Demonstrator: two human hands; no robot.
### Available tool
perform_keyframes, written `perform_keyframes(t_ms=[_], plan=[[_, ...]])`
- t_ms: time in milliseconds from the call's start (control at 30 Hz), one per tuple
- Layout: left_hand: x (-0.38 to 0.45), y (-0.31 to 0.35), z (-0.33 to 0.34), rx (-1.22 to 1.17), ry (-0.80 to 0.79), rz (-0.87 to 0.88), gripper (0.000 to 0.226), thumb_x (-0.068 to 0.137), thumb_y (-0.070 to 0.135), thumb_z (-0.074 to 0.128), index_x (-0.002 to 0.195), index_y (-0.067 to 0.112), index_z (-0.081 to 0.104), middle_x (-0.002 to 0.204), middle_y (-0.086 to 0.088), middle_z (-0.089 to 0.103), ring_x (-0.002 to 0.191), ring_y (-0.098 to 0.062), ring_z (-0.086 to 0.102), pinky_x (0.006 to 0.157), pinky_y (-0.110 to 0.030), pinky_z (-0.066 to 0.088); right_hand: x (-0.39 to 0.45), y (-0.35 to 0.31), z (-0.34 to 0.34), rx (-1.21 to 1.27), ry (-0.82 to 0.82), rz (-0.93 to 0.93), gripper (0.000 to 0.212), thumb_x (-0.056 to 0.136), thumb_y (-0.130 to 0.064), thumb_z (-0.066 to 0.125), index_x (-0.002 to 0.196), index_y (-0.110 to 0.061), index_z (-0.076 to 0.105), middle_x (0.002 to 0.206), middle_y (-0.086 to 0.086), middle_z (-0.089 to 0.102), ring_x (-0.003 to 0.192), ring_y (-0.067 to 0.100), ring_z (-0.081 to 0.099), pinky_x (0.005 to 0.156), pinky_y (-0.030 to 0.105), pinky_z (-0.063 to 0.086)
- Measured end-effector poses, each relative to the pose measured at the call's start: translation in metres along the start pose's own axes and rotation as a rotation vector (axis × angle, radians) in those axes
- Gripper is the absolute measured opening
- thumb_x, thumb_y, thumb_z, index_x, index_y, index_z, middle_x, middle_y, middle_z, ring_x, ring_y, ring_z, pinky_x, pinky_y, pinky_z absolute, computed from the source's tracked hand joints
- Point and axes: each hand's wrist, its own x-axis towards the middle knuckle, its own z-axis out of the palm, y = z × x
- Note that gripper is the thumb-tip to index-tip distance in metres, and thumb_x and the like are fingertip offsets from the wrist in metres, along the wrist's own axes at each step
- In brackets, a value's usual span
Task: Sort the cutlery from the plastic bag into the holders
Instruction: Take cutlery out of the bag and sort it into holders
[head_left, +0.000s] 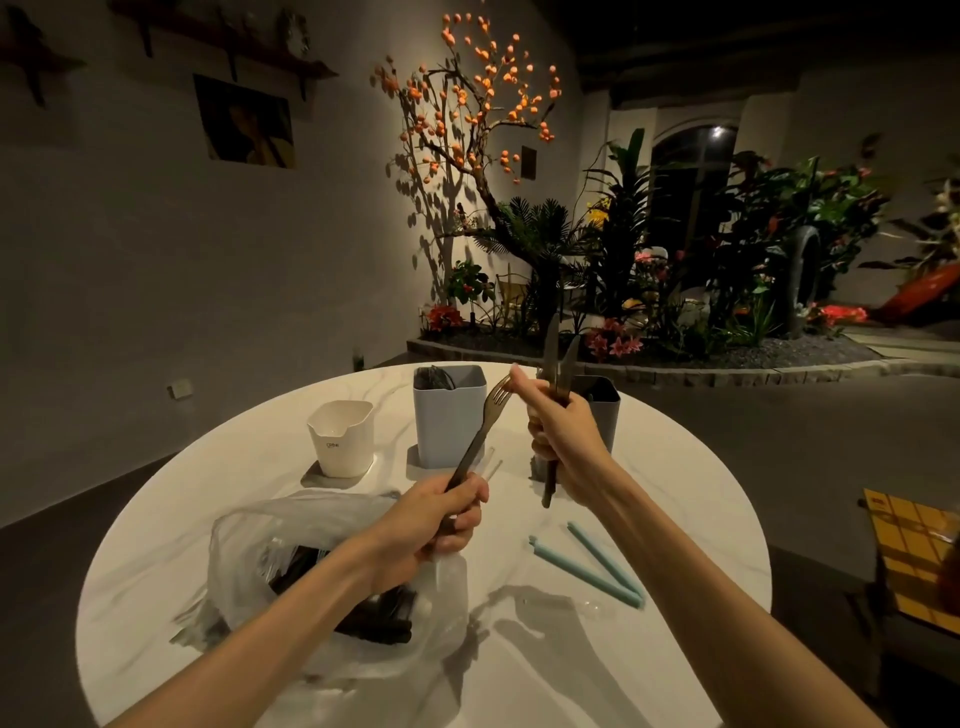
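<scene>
A dark fork (480, 431) is gripped by its handle in the left hand (441, 519) at the centre of the frame, fingers curled round it, together with what appear to be clear plastic pieces (491, 467) that cannot be made out clearly. The fork's tines are pinched by the thumb and forefinger of the right hand (561, 441), just right of centre, while a bundle of dark knives (556, 374) is held upright in the same hand's curled fingers, blades pointing up. A crumpled clear plastic bag (311, 561) with more dark cutlery (374, 618) inside is seen at lower left, lying on the round white marbled tabletop (675, 493) beneath the left forearm. Three holders are lined up at the far side of the tabletop: a white holder (341, 439) at left, a pale blue-grey holder (449, 415) in the middle with dark cutlery showing at its rim, and a grey holder (605, 415) partly hidden behind the right hand. Two light blue sticks (597, 566), perhaps straws or candles, lie crossed at one end on the tabletop at lower right. A lit tree with orange fruit (478, 93) and a bed of plants (675, 260) are seen in the background.
</scene>
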Motion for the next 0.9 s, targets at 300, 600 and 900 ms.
perform_keyframes(t_ms=[300,600,900], plan=[[0.042,0.039,0.011,-0.05,0.095,0.089,0.026,0.108,0.03,0.043,0.101,0.008,0.055,0.066,-0.003,0.055,0.051,-0.012,0.048,0.048,-0.021,0.038,0.072,-0.053,-0.057,0.106,0.195,-0.137,0.06,0.104,-0.041,0.051,0.049,-0.021,0.037,0.049,-0.007,0.028,0.043,0.011,0.022,0.042,0.023,0.016],[0.091,0.043,0.004,-0.06,0.078,0.115,0.031,0.108,0.03,0.042,0.105,0.002,0.053,0.069,-0.008,0.056,0.044,-0.011,0.038,0.042,-0.02,0.034,0.151,-0.057,-0.087,-0.076,0.273,-0.23,0.064,0.106,-0.049,0.041,0.049,-0.02,0.04,0.045,-0.008,0.032,0.04,0.009,0.025,0.04,0.021,0.019],[0.108,0.019,-0.014,-0.09,0.104,0.062,0.03,0.106,0.029,0.043,0.102,0.001,0.053,0.063,-0.006,0.051,0.042,-0.01,0.035,0.036,-0.017,0.029,0.192,-0.003,-0.094,-0.178,0.234,-0.077,0.055,0.105,-0.048,0.046,0.064,-0.013,0.059,0.05,-0.007,0.038,0.044,0.006,0.034,0.043,0.02,0.028]])
